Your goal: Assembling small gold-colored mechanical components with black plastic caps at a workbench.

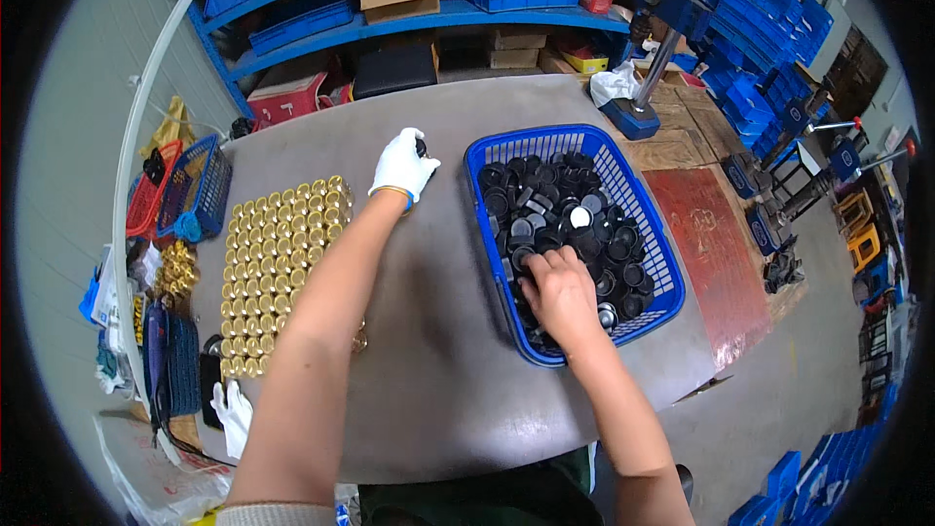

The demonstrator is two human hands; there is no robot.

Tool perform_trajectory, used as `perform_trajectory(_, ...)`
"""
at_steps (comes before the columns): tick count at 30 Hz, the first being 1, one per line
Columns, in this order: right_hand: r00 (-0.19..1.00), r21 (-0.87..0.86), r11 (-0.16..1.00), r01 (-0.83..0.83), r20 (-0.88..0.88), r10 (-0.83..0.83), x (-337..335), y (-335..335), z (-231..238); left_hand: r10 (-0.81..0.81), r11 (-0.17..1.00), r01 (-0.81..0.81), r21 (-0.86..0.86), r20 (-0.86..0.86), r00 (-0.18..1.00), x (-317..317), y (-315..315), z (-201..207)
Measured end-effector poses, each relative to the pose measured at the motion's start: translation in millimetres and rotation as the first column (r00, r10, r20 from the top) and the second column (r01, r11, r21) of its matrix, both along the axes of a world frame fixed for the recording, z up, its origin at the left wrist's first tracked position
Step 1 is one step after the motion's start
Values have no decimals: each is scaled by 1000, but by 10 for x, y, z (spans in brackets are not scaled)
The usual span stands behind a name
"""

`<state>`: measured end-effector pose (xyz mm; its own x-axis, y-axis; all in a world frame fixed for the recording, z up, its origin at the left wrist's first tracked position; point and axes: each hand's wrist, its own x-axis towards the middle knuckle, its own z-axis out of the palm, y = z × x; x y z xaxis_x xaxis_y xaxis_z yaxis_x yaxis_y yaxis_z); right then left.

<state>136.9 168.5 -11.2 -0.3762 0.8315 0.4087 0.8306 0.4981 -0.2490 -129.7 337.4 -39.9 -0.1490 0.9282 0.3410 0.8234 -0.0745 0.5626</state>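
My left hand (404, 168), in a white glove, is over the grey table, right of the gold caps' far end. Its fingers are closed round a small black cap (421, 148), mostly hidden by the glove. My bare right hand (560, 292) reaches into a blue plastic basket (672, 304) heaped with round black caps (545, 180). Its fingers are curled down among them, and a black cap (523, 258) shows beside the thumb and index finger. The fingertips are partly hidden. Rows of shiny gold cylindrical caps (268, 278) stand close together on the left, partly behind my left forearm.
A white glove (234, 417) and a dark flat object (210, 390) lie at the table's left edge. Red (146, 200) and blue baskets (206, 185) stand beyond it. A blue hand press (633, 119) stands at the back right. Blue shelves (448, 18) hold bins and boxes.
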Motion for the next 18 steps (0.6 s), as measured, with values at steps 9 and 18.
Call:
perform_trajectory(9,997,46,996,-79,-9,79,-81,106,-55,86,969,-106,-222,-98,991,26,-292,331)
perform_trajectory(18,966,-105,994,-32,-257,4,41,2,24,394,846,-348,405,-33,918,-1188,-3192,759)
